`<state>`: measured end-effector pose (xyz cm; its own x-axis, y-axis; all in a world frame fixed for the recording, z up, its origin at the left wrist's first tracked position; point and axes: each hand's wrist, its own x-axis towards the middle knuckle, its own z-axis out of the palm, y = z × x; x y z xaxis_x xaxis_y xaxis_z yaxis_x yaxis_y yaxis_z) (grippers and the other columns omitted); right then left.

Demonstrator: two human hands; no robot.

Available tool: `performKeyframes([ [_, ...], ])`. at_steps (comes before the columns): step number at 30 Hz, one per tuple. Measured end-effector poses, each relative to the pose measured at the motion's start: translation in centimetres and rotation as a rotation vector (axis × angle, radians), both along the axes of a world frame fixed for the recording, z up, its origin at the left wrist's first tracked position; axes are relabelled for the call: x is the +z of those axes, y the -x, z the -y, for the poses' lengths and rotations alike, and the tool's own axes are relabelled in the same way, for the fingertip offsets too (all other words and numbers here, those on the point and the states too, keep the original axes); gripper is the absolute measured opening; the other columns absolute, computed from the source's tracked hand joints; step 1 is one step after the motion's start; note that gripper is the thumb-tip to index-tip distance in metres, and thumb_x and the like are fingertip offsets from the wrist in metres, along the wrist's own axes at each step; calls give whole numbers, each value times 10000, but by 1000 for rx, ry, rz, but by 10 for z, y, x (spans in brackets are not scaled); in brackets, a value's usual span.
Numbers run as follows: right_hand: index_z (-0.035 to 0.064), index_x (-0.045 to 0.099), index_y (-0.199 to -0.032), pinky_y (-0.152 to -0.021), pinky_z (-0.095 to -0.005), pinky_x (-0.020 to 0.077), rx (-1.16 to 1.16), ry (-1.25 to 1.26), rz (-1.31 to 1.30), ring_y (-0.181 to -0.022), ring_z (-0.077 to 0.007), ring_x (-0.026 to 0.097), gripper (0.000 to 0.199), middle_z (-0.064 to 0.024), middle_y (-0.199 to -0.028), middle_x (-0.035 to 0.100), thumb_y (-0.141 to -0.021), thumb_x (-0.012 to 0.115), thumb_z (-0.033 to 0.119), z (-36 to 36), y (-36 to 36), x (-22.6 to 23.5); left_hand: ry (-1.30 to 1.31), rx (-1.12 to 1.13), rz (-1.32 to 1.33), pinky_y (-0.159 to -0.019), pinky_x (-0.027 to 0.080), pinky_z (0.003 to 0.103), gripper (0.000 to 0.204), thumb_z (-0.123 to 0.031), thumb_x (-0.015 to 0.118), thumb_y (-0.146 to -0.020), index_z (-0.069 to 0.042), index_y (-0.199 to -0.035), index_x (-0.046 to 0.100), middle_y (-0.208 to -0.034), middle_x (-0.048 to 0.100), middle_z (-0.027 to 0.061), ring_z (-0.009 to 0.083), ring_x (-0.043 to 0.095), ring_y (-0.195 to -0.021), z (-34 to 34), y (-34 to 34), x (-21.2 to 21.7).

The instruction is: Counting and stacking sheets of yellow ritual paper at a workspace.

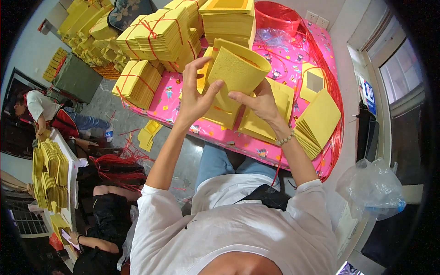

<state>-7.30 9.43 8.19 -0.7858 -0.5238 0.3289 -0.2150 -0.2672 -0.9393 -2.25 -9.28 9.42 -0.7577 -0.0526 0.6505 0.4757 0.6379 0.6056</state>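
A bent sheaf of yellow paper (236,68), curled over at its top right, is held up above the table. My right hand (263,103) grips its lower right part, thumb in front and the other fingers hidden behind. At its left edge is my left hand (197,89), thumb pressed on the front face and fingers curved round the side. Below the hands, a flat stack of yellow paper (270,121) lies near the table edge. To its right, a fanned yellow stack (321,121) rests beside a sheet bearing a grey square (315,82).
The table has a pink patterned cover (169,98). Bundles tied with red string (158,34) stand at its far left, a red basin (277,18) at the back. Red strands (337,119) hang over the right side. Two people work at a white table (71,169) on the left.
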Motion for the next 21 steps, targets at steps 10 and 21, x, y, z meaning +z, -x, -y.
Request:
performKeyframes([
  [10,-12,488,-1225,-854,-295,504,2,39,94,-990,-153,609,569,-95,-1121,617,-760,778,141,-9,1,10,-678,-411,349,-947,419,300,427,-130,575,-925,15,-1293,416,-1226,549,88,142,531,-1094,-18,1,3],
  [21,-26,552,-1158,-751,-265,527,-34,-67,191,-875,-138,639,399,-97,-1044,650,-855,693,192,-16,7,12,-724,-310,712,-727,486,263,325,-200,563,-929,2,-1181,531,-1017,640,58,107,605,-835,-19,8,12],
])
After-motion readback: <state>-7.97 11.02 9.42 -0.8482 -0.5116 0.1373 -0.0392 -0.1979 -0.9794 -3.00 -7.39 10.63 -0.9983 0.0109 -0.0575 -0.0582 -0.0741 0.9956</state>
